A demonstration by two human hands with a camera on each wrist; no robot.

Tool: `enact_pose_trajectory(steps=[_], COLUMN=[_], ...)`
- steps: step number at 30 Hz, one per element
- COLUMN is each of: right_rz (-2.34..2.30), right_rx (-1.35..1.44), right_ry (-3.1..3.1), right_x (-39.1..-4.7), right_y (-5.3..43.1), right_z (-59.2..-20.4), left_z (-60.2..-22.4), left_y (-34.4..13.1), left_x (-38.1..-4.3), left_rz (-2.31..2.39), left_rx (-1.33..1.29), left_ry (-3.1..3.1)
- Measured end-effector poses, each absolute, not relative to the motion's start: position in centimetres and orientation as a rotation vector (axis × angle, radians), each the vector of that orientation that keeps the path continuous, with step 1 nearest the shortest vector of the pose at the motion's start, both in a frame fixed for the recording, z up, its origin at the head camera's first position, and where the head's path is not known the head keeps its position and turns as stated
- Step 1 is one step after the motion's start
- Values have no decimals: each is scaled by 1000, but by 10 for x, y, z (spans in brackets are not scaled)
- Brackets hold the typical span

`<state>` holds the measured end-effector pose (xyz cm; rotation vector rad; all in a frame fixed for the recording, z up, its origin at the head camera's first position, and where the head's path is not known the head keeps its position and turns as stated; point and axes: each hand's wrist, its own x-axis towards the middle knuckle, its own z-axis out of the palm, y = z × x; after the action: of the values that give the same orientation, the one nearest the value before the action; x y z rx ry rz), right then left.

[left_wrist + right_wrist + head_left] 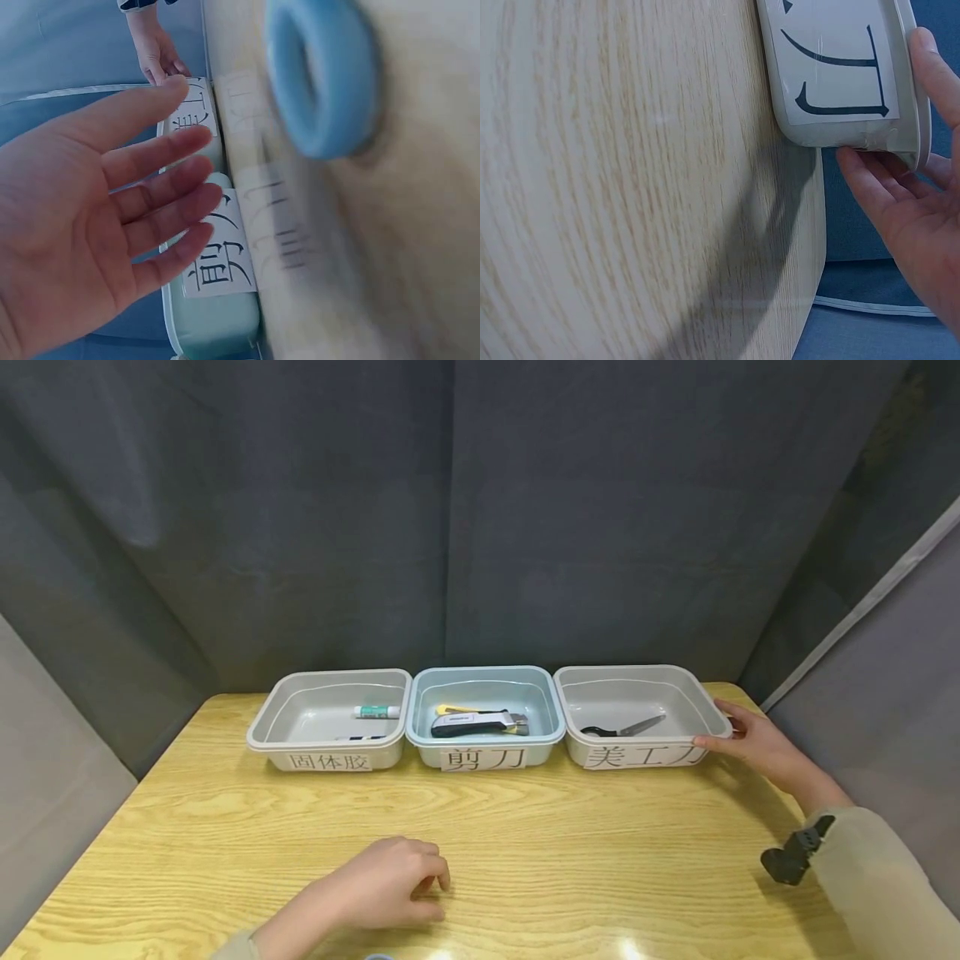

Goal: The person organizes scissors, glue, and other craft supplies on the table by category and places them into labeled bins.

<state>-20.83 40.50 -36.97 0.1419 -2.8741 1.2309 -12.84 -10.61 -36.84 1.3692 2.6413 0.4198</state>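
Note:
My right hand (757, 752) holds the right end of a light grey bin (637, 681), thumb at its rim and fingers against the end wall. Inside that bin lie black-handled scissors (626, 727). Over the near part of the table my left hand (390, 885) hovers with fingers loosely bent and nothing in it. A blue ring-shaped loop (322, 75) lies near it, mostly cut off at the bottom of the head view. In the right wrist view, the bin's corner (817, 136) sits between thumb and fingers of the right hand (915, 180).
A pale blue bin (486, 675) in the middle holds a white-and-black utility knife (472, 724) and a yellow one (453, 709). The left grey bin (300, 710) holds a green-labelled glue stick (377, 712). Paper labels mark all the fronts. Dark curtains (450, 527) hang behind.

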Motion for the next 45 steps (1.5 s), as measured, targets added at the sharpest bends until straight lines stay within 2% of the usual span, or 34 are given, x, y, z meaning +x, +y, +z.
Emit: enact_pose_trajectory(steps=[6,15,32,45], right_rz=[1223,1198,1181,1239], right_rx=[136,131,114,142], right_ry=[-2883,-2903,-2915,-2907], right_x=[-207,-209,-209,-210], right_y=[406,406,405,409], right_z=[-370,-369,-367,-372], left_z=[-373,-379,-400,-398], left_y=[-117,-129,-144,-143], left_x=[-116,-105,-92,-97], left_rz=[431,254,365,454], left_rx=[1469,1484,1642,1733], left_ry=[2633,2503,2450,2354])
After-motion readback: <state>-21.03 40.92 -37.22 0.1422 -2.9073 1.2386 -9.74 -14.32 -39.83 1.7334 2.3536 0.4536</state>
